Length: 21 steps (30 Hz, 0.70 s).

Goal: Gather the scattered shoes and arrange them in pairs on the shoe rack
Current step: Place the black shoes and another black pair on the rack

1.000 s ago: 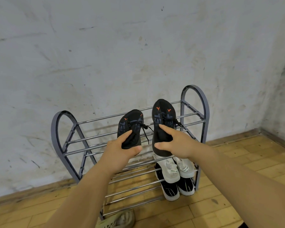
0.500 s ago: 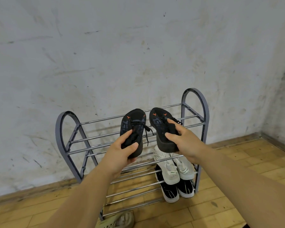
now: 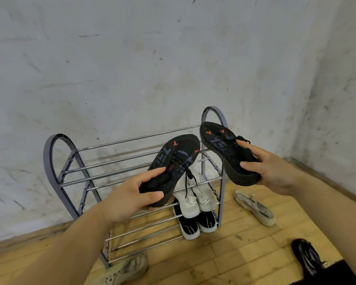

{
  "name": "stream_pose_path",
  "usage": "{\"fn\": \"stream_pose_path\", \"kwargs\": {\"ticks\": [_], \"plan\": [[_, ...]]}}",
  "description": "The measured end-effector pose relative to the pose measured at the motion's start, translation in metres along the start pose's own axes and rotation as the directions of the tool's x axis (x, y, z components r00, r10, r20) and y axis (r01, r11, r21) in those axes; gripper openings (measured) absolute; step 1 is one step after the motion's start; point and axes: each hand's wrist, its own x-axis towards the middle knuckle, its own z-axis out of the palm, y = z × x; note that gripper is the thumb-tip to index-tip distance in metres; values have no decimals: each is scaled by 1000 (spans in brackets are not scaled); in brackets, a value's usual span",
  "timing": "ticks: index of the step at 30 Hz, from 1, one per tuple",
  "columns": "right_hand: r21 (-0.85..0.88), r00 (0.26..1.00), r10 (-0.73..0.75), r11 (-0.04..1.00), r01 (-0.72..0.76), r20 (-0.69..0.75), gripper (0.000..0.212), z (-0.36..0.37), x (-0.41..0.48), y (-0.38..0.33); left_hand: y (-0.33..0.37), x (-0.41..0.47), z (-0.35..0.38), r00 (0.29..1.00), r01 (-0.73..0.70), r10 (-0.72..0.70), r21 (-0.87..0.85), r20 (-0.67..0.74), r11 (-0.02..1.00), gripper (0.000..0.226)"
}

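Head view: left hand [image 3: 132, 194] grips black shoe [image 3: 173, 161] at heel; right hand [image 3: 273, 171] grips second black shoe [image 3: 224, 147]. Both shoes in air over rack [image 3: 53, 161] right end. White pair [image 3: 195, 196] on middle tier. Beige shoe [image 3: 255, 206] on floor beside rack.

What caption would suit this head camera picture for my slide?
Left hand grips one black lace-up sneaker, right hand its mate, at a grey metal shoe rack holding two pairs.

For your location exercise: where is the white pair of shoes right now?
In the head view, the white pair sits on the shoe rack, middle shelf, right end, directly above the black-and-white pair.
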Motion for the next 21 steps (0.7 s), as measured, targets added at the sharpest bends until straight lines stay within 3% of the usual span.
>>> {"fn": "stream_pose_path", "kwargs": {"ticks": [5, 10, 14, 21], "plan": [[23, 991, 71, 997, -74, 110, 59, -21, -29, 3, -9, -8, 8, 980, 123, -122, 3, 156, 992, 58], [-11, 950, 196, 980, -200, 243, 58, -28, -39, 9, -27, -11, 17, 959, 215, -225, 74, 175, 974, 60], [-77, 910, 284, 959, -273, 302, 61, -24, -30, 24, -42, -13, 27, 953, 292, -295, 58, 65, 955, 62], [-97, 940, 322, 945, -312, 111, 62, 19, 11, 64, -69, 7, 43, 934, 267, -279, -82, -224, 960, 71]]}}
